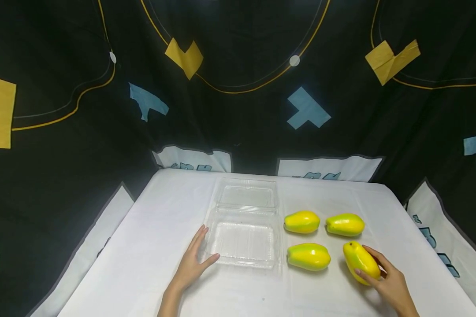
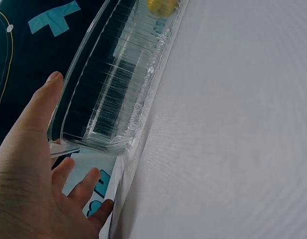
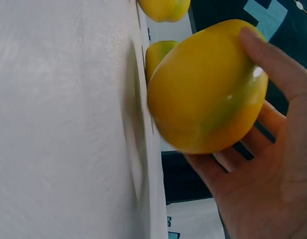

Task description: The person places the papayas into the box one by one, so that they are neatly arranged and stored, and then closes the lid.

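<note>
My right hand (image 1: 388, 279) grips a yellow-green papaya (image 1: 361, 262) at the right of the table, thumb on one side and fingers round the other. The same papaya (image 3: 208, 89) fills the middle of the right wrist view. At the left edge of a clear plastic clamshell box (image 1: 243, 241), my left hand (image 1: 194, 257) lies with fingers spread and fairly straight. The left wrist view has the thumb beside the box wall (image 2: 93, 99). The lid (image 1: 247, 193) of the box is folded back, away from me.
Three more papayas lie right of the box: one back left (image 1: 302, 222), one back right (image 1: 345, 225) and one in front (image 1: 308, 256). A white cloth covers the table (image 1: 143, 246). Dark patterned fabric (image 1: 238, 123) hangs behind and at both sides.
</note>
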The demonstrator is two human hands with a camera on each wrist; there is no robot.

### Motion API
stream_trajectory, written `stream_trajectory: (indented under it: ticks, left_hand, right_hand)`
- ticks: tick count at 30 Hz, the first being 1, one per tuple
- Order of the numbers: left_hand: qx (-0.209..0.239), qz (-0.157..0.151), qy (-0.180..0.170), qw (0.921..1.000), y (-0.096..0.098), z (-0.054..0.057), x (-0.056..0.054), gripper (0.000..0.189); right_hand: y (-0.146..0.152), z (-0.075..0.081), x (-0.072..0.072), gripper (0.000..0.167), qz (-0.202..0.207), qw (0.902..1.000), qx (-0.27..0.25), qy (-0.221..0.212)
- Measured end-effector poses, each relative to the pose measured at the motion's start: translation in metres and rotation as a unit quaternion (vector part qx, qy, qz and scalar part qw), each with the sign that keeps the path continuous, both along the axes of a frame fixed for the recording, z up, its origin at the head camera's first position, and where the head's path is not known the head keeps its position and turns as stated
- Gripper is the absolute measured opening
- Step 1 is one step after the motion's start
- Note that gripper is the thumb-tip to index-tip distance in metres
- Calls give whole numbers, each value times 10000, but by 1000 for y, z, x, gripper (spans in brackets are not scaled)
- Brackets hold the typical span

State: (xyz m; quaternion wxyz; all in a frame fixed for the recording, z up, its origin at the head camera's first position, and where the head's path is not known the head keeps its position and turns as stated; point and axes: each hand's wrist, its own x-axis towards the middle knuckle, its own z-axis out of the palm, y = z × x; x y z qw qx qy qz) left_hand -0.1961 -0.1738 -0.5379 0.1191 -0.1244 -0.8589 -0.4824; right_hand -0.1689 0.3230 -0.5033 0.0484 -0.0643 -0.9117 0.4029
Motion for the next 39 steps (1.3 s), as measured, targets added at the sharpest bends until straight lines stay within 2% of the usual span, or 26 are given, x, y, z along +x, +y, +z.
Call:
stream_trajectory:
  ticks: [3,8,12,18,28,35,39]
  left_hand:
    - [-7,-14,99,9999,0,0,0,80]
    - [-15,-25,110,9999,0,1,0,81]
    - [-21,-7,98,9999,0,1,1,81]
    - [-10,52,149,9999,0,0,2,81]
    - [-64,10,198,9998,-1,1,1,81]
    - [-55,-15,222,9997,-1,1,1,81]
    - [-59,25,182,9998,0,0,1,82]
  right_hand:
    - [-4,4,-1,81,-146,9996,77,225]
    - [-13,17,-5,66,-323,9954,50,903]
    - [-22,31,-12,61,-226,9922,-98,1220]
    - [-43,53,-24,57,166,9831,-381,1781]
    - [-88,82,-52,61,785,9584,-829,2616]
    - [-138,119,-57,62,1363,9360,-958,3100]
    - [-160,113,-73,64,1537,9329,-1015,3095]
